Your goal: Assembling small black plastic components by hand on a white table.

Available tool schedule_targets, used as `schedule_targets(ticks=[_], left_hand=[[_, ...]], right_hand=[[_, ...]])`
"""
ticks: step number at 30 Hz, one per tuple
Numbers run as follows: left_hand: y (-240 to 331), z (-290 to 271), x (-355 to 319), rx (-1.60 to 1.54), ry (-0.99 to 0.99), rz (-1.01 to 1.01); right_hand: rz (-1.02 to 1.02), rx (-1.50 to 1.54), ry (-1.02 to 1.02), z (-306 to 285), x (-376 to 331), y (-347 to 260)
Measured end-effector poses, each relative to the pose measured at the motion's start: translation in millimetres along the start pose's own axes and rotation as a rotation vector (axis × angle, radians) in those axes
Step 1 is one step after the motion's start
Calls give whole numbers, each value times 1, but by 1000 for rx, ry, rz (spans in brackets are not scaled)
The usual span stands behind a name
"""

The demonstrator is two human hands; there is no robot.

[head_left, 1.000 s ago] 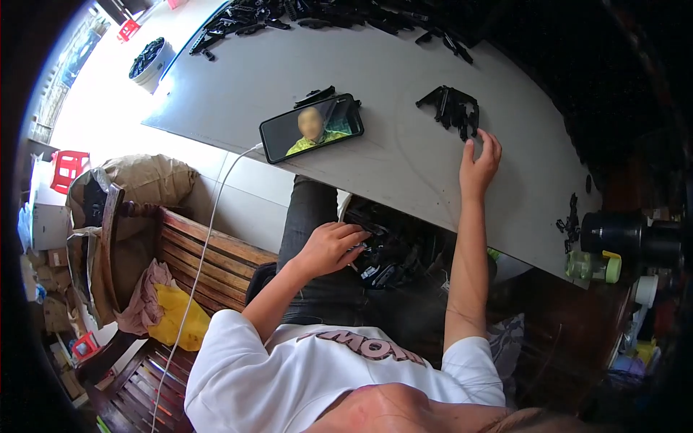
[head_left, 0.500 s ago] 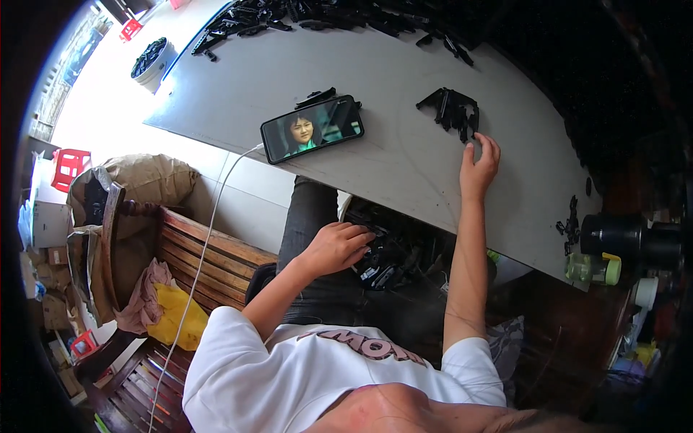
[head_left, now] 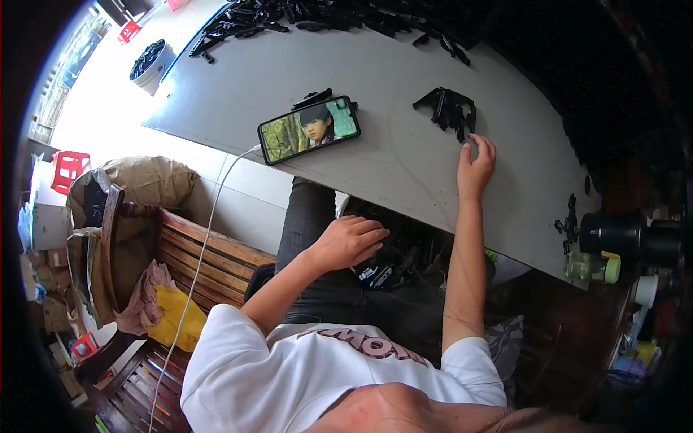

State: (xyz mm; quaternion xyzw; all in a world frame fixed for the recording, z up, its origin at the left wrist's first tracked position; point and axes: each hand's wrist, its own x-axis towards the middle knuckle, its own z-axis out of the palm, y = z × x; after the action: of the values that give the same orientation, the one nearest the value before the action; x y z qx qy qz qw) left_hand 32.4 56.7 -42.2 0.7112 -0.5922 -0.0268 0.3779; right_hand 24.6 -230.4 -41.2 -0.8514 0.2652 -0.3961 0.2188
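My left hand is low in front of my lap, just above a heap of black plastic parts below the table's edge. Its fingers are bent and pressed together; what they hold, if anything, is hidden under them. My right hand rests on the grey table, thumb and forefinger a little apart. Its fingertips are at the near end of a small cluster of black plastic parts; nothing shows between them.
A phone playing a video leans on black pieces, its white cable running down left. A large pile of black parts covers the table's far side. At right are a clear bottle and a black cylinder. A wooden bench stands left.
My left hand has shifted slightly right and up over the black parts. My right hand stays almost still beside the cluster. The picture on the phone has changed.
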Motion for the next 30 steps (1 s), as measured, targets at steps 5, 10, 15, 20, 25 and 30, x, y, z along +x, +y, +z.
schedule_targets(ticks=[5, 10, 15, 20, 25, 30], left_hand=[[0, 1, -7, 20, -32, -21], [-1, 2, -10, 17, -44, -35], [-2, 4, -12, 16, -50, -34], [-2, 5, -14, 11, -78, -32], [-1, 7, -17, 13, -84, -34], [-1, 7, -19, 10, -90, -42]], right_hand=[[-19, -1, -7, 1, 1, 1], [-23, -5, 0, 0, 1, 2], [-34, 1, 0, 1, 0, 3], [-37, 14, 0, 1, 1, 3], [-38, 6, 5, 1, 0, 3], [-38, 18, 8, 1, 1, 3]])
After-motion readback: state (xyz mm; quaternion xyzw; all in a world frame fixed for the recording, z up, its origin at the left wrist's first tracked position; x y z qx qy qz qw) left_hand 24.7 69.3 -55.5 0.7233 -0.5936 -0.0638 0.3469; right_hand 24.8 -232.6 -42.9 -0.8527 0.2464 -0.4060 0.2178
